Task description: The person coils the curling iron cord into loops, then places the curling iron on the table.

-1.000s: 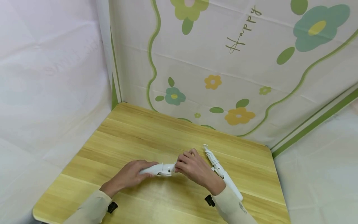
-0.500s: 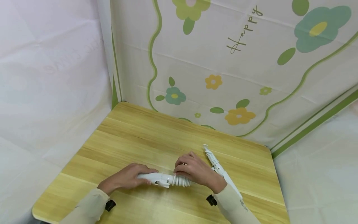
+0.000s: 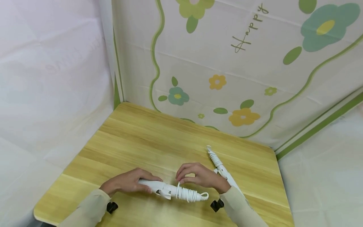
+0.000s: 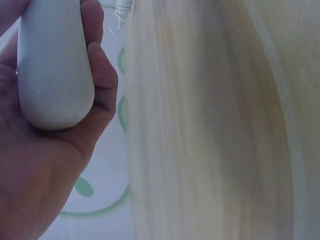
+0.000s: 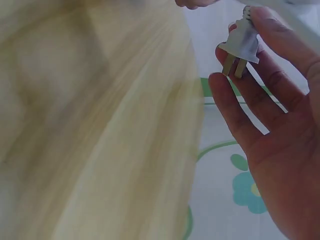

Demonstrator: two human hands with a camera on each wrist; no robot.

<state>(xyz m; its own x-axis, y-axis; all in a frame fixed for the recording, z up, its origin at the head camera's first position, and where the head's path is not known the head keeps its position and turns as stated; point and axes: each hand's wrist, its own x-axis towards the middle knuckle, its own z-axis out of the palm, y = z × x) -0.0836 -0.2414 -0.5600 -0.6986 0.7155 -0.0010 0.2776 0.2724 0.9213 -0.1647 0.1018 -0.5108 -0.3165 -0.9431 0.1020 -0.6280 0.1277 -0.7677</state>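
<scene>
A white wand-shaped appliance, apparently a hair iron (image 3: 154, 186), lies tilted in my left hand (image 3: 130, 179). My left fingers and thumb grip its smooth, rounded end, clear in the left wrist view as a white body (image 4: 55, 65). A small tab sticks out at mid-length. White cord (image 3: 187, 194) is wound in several turns round the other end, which finishes in a ribbed cord loop. Just above those turns is my right hand (image 3: 199, 175). In the right wrist view its thumb and fingertips pinch a white two-pin plug (image 5: 242, 42).
A second, similar white hair iron (image 3: 224, 172), its cord wound round it, lies to the right, partly behind the right forearm. The wooden table (image 3: 136, 132) meets a flower-printed cloth wall (image 3: 193, 69) behind. Plain pale cloth hangs at the left.
The hair iron's wound end has swung down and nearer, its cord turns coming into view. My right hand has lowered slightly and is now above the turns, no longer covering that end.
</scene>
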